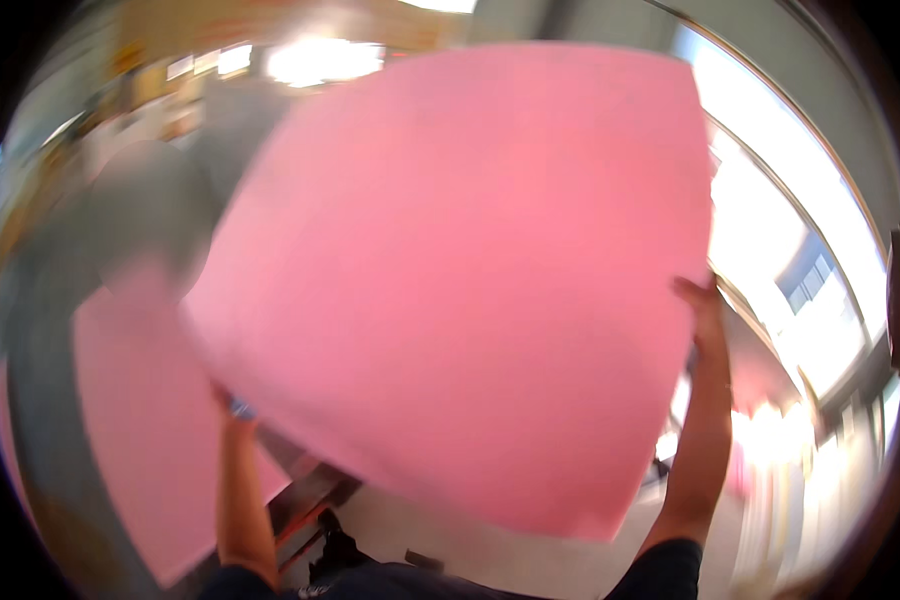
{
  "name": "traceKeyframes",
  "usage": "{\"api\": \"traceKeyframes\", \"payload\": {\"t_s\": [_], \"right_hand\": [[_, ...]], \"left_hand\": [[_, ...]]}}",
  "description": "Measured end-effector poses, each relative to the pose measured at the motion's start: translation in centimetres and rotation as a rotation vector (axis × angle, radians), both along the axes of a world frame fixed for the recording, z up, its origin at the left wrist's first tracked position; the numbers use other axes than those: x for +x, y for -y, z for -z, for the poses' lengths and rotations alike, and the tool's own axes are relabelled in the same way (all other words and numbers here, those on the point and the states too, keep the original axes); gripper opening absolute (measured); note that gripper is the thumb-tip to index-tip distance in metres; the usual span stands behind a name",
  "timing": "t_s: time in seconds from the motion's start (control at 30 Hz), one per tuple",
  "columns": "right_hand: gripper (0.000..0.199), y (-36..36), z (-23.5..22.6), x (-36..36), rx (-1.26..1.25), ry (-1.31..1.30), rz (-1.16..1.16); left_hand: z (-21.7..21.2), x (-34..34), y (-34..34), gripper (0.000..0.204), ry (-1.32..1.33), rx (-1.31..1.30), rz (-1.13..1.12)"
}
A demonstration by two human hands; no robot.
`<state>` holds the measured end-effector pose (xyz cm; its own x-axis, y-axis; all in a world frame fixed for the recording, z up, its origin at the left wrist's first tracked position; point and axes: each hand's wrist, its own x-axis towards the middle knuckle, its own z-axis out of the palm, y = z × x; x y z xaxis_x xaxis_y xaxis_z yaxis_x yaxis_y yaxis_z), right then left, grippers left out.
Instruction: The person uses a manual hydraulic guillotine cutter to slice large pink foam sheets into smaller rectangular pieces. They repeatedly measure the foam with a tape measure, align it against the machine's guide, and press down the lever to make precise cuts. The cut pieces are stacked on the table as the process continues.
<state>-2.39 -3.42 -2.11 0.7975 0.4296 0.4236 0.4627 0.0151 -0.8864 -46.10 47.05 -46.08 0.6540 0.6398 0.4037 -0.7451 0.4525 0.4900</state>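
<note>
A large pink sheet [470, 280] fills the middle of the view, held up in front of me and tilted. My left hand [232, 408] grips its lower left edge, mostly hidden behind the sheet. My right hand [700, 310] holds its right edge, fingers curled over it. Both forearms rise from the lower edge in dark short sleeves. A second pink sheet [140, 430] lies lower left, partly behind the first.
A blurred grey shape [120, 230], possibly a person, stands at the upper left. Bright windows [800, 260] curve along the right. A dark wooden frame [305, 495] and dark objects show below the sheet on a pale floor.
</note>
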Motion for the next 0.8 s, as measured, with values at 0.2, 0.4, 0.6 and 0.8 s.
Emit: {"api": "traceKeyframes", "payload": {"t_s": [0.2, 0.4, 0.6, 0.8], "right_hand": [[0.053, 36.5, 10.4, -5.1, 0.001, -0.105, 0.381], [0.048, 56.7, 15.9, -23.7, -0.124, -0.042, 0.936], [0.05, 71.5, 21.4, -35.5, -0.115, -0.179, 1.325], [0.047, 82.3, 21.1, -39.2, -0.341, -0.386, 1.576]], "left_hand": [[-7.1, 8.9, 23.2, 0.059, -0.615, 0.367, 0.081], [-18.2, 20.0, 52.8, 0.06, -0.37, 0.952, 0.252], [-18.9, 23.9, 72.3, 0.052, -0.053, 1.166, 0.765], [-17.6, 30.7, 91.4, 0.047, -0.009, 1.129, 1.081]]}}
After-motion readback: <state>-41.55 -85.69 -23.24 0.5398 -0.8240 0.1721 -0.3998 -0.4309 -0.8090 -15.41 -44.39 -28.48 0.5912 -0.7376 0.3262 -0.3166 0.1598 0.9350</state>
